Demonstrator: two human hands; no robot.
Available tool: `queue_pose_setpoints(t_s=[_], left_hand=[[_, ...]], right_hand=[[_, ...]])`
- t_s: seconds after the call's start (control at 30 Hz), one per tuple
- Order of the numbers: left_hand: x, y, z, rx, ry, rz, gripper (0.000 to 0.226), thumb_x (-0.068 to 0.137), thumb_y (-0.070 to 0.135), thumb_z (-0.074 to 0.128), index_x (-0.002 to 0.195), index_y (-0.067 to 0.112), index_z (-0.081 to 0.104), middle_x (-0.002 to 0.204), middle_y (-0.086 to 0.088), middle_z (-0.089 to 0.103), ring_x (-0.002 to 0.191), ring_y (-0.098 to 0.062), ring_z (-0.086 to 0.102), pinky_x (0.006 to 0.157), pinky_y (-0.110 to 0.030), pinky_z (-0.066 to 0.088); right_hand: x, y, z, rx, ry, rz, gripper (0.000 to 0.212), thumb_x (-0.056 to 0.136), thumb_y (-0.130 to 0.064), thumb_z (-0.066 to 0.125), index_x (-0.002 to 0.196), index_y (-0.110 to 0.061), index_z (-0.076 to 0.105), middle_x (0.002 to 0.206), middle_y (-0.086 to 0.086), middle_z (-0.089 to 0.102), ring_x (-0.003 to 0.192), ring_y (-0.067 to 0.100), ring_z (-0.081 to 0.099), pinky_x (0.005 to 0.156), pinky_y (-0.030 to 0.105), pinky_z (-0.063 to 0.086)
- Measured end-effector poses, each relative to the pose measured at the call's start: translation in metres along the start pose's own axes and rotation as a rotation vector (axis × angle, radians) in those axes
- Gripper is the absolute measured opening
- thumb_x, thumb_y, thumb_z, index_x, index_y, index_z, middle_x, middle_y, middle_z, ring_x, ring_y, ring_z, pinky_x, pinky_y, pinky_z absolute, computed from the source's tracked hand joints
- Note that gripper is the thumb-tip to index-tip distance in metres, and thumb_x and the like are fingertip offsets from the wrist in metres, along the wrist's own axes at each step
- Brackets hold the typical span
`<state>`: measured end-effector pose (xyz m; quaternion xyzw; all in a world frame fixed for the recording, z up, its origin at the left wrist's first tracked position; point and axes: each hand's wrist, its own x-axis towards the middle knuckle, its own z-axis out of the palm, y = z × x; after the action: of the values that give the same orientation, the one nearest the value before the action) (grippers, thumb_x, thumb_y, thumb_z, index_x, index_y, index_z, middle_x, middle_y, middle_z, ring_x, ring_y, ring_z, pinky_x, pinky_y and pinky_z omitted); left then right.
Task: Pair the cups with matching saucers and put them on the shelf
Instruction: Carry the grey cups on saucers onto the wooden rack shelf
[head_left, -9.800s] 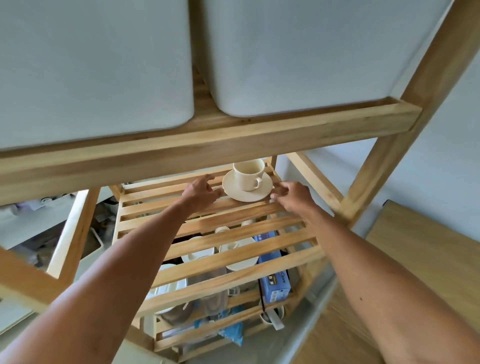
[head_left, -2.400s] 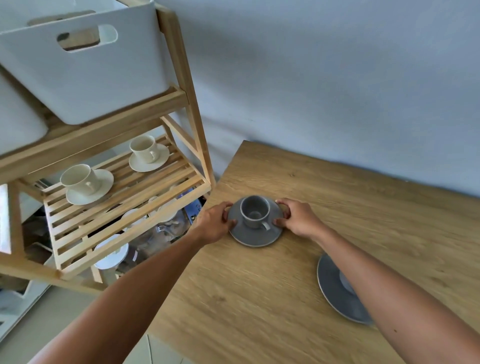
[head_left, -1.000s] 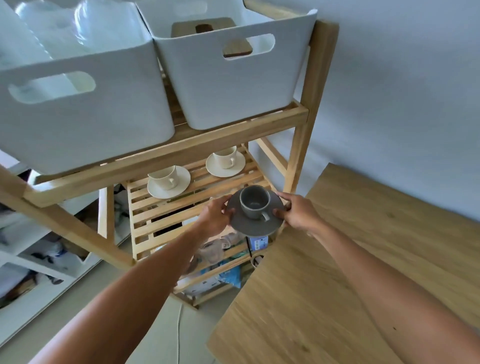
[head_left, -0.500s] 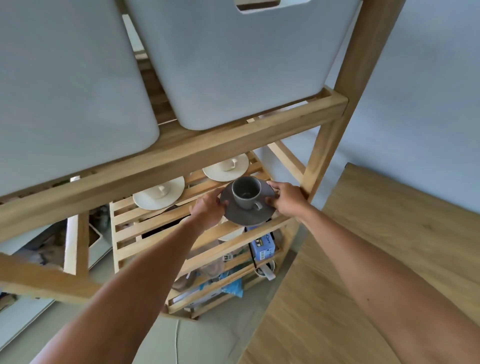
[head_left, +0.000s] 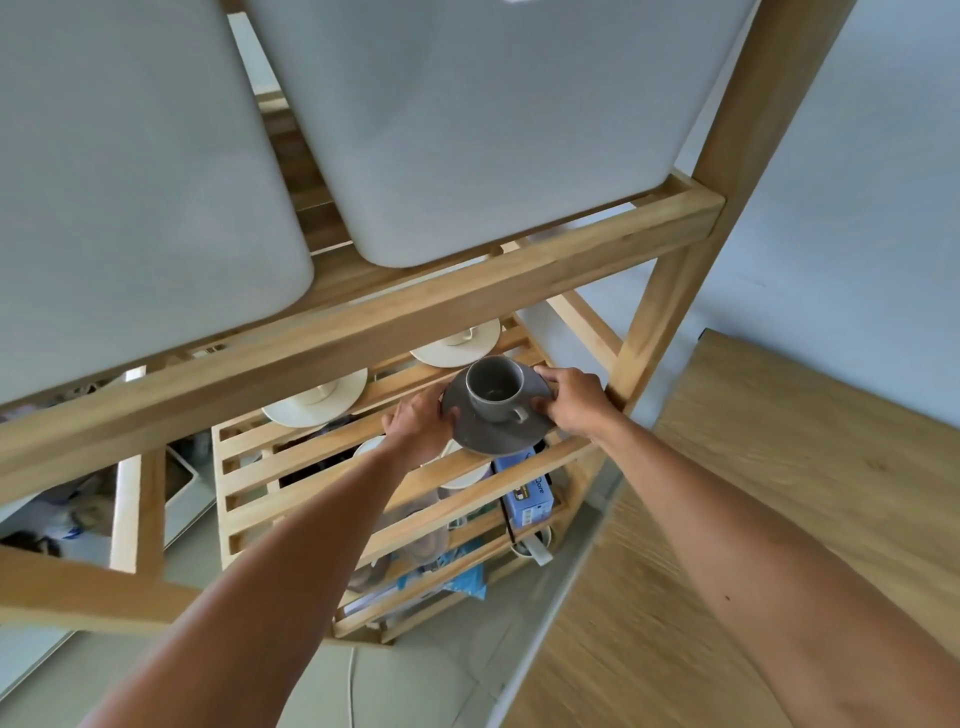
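Observation:
A grey cup (head_left: 493, 388) stands upright on a grey saucer (head_left: 493, 434), handle toward me. My left hand (head_left: 418, 422) grips the saucer's left rim and my right hand (head_left: 571, 399) grips its right rim. The saucer is at the front right of the slatted wooden shelf (head_left: 322, 470), just above the slats or touching them; I cannot tell which. Behind it stand two cream saucers (head_left: 317, 405) (head_left: 460, 345) with cups, their tops hidden by the upper shelf rail (head_left: 363, 332).
Two white bins (head_left: 130, 182) (head_left: 483, 119) fill the shelf above. The right post (head_left: 675, 270) stands beside my right hand. Lower shelves hold white dishes and a blue box (head_left: 530, 496). A wooden table (head_left: 779, 519) lies to the right.
Both hands have carried the grey cup and saucer from the table over to the shelf, then further in under the upper rail. The view has moved closer to the shelf.

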<state>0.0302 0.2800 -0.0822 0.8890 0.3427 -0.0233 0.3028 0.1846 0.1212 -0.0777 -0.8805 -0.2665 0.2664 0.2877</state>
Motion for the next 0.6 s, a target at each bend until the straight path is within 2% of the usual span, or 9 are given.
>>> queue_pose_setpoints(t_s=[0.07,0.13,0.27,0.33,0.47,0.6], left_hand=[[0.002,0.000,0.000,0.010,0.003,-0.003,0.039,0.098,0.036,0.045,0.137,0.031,0.047,0.130,-0.002,0.061,0.122,-0.028,0.051,0.101,-0.049,0.034],[0.003,0.001,0.000,0.020,0.004,-0.013,0.040,0.098,0.036,0.045,0.138,0.031,0.046,0.131,-0.002,0.060,0.122,-0.029,0.050,0.100,-0.048,0.034],[-0.002,0.001,0.000,0.009,0.021,-0.011,0.042,0.099,0.039,0.044,0.140,0.030,0.044,0.133,-0.003,0.060,0.124,-0.029,0.050,0.101,-0.050,0.033],[-0.006,-0.001,0.000,-0.021,0.020,-0.032,0.046,0.099,0.042,0.042,0.143,0.029,0.041,0.130,-0.002,0.061,0.123,-0.030,0.051,0.103,-0.050,0.035],[-0.015,-0.007,-0.001,-0.066,0.019,-0.064,0.053,0.096,0.049,0.044,0.145,0.032,0.034,0.112,0.003,0.066,0.109,-0.028,0.059,0.098,-0.054,0.043],[-0.032,-0.006,-0.004,-0.052,0.046,-0.058,0.053,0.096,0.046,0.049,0.145,0.031,0.036,0.095,0.008,0.060,0.101,-0.025,0.059,0.096,-0.053,0.045]], right_hand=[[0.002,0.000,0.001,0.001,0.012,0.003,0.058,0.094,-0.020,0.065,0.148,-0.021,0.044,0.146,0.006,0.052,0.130,0.026,0.052,0.100,0.027,0.044],[0.001,0.000,0.002,0.000,0.025,0.004,0.056,0.094,-0.021,0.064,0.147,-0.020,0.045,0.144,0.006,0.054,0.130,0.026,0.053,0.102,0.029,0.044],[-0.006,-0.001,0.002,-0.012,0.056,-0.015,0.045,0.097,-0.022,0.060,0.140,-0.012,0.051,0.134,0.010,0.062,0.122,0.027,0.058,0.094,0.027,0.046],[-0.012,0.000,0.001,-0.007,0.065,-0.012,0.047,0.098,-0.025,0.058,0.142,-0.012,0.048,0.128,0.011,0.065,0.116,0.027,0.061,0.093,0.029,0.048],[-0.024,0.006,0.002,-0.032,0.064,-0.011,0.058,0.096,-0.033,0.060,0.149,-0.022,0.039,0.111,0.008,0.070,0.094,0.020,0.066,0.079,0.029,0.052],[-0.045,0.007,-0.004,-0.040,0.041,-0.061,0.054,0.094,-0.032,0.063,0.144,-0.019,0.047,0.108,0.009,0.071,0.092,0.022,0.067,0.080,0.031,0.053]])
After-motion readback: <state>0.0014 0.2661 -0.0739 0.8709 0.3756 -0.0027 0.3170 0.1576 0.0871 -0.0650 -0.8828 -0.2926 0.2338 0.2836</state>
